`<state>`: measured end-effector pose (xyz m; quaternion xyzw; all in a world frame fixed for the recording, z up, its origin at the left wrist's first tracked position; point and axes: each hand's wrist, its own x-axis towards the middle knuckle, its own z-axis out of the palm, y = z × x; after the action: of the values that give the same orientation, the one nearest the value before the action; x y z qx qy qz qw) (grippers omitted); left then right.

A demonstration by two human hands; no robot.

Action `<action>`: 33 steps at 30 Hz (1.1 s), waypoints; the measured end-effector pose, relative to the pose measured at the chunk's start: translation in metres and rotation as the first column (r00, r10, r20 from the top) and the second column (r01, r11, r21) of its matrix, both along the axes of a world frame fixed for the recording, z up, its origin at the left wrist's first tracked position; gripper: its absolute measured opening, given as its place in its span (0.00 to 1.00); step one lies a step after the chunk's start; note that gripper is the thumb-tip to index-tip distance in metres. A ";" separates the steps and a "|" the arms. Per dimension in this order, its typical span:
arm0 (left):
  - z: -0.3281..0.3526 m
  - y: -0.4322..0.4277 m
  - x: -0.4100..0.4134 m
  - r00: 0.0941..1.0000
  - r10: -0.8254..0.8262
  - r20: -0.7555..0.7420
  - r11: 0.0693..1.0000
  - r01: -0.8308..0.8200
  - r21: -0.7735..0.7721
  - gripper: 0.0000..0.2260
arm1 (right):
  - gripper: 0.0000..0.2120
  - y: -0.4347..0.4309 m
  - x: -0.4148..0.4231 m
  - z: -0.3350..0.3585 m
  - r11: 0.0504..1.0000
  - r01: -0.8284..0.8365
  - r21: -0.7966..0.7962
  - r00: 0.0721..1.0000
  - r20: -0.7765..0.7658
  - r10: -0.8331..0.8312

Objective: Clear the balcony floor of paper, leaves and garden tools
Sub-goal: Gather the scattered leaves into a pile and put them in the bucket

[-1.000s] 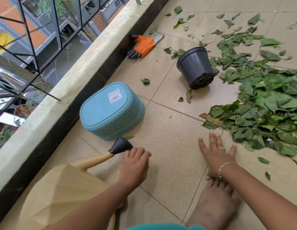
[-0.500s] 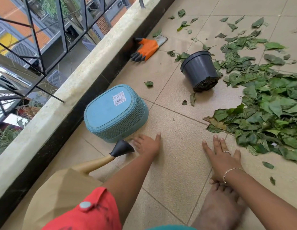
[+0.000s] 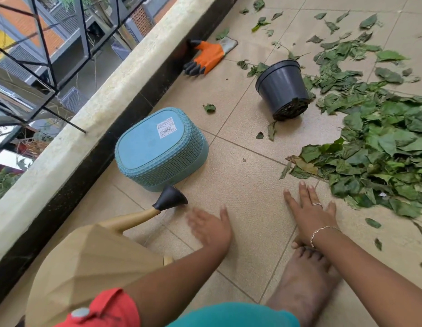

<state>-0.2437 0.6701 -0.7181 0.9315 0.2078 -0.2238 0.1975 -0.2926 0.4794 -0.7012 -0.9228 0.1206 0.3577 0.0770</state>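
Your left hand (image 3: 211, 228) hovers low over the floor tile (image 3: 247, 185), just beside the black spout head of the tan watering can (image 3: 87, 263). Its fingers are spread and hold nothing, though blur hides whether it touches the floor. Your right hand (image 3: 310, 210) lies flat on the tile, fingers straight, near the leaf pile (image 3: 382, 149). The upturned blue basket (image 3: 158, 147) sits by the parapet (image 3: 106, 95). The grey pot (image 3: 282, 87) lies on its side beyond, and the orange glove (image 3: 206, 56) lies farther along.
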 end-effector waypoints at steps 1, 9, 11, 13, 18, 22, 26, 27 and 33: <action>0.001 -0.008 -0.001 0.988 -0.144 0.048 0.985 0.148 -0.089 0.39 | 0.60 0.000 0.000 0.000 1.000 0.004 0.005 1.000 0.003 -0.004; 0.008 -0.083 0.010 0.925 -0.321 0.203 0.876 0.372 -0.307 0.36 | 0.34 0.012 -0.015 0.013 0.991 0.081 0.106 0.961 0.257 -0.106; 0.009 -0.095 0.019 0.960 -0.258 0.111 0.901 0.280 -0.331 0.36 | 0.31 0.006 -0.020 0.021 0.985 0.101 0.141 0.950 0.281 -0.138; 0.013 -0.119 0.021 0.945 -0.316 0.081 0.840 0.318 -0.440 0.35 | 0.29 -0.007 -0.025 0.030 0.980 0.130 0.151 0.939 0.297 -0.171; 0.018 -0.162 0.040 0.766 -0.565 0.306 0.639 0.641 -0.426 0.33 | 0.29 -0.050 -0.033 0.046 0.980 0.186 0.071 0.924 0.328 -0.199; -0.003 -0.147 0.100 0.780 -0.524 0.343 0.771 0.605 -0.197 0.36 | 0.29 -0.064 -0.020 0.050 0.977 0.207 0.060 0.920 0.326 -0.215; -0.020 -0.155 0.123 0.740 -0.603 0.299 0.757 0.649 -0.079 0.35 | 0.28 -0.073 -0.009 0.059 0.976 0.191 0.103 0.915 0.341 -0.215; -0.021 -0.161 0.120 0.701 -0.647 0.302 0.717 0.693 -0.074 0.34 | 0.28 -0.078 -0.010 0.059 0.975 0.193 0.109 0.911 0.350 -0.219; -0.016 -0.165 0.127 0.620 -0.526 0.582 0.721 0.688 -0.081 0.14 | 0.29 -0.112 -0.010 0.061 0.981 0.184 0.053 0.916 0.351 -0.191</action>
<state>-0.1172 0.5054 -0.7344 0.9286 -0.2211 -0.0459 0.2945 -0.3021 0.3673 -0.6400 -0.9555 0.1893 0.1774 0.1401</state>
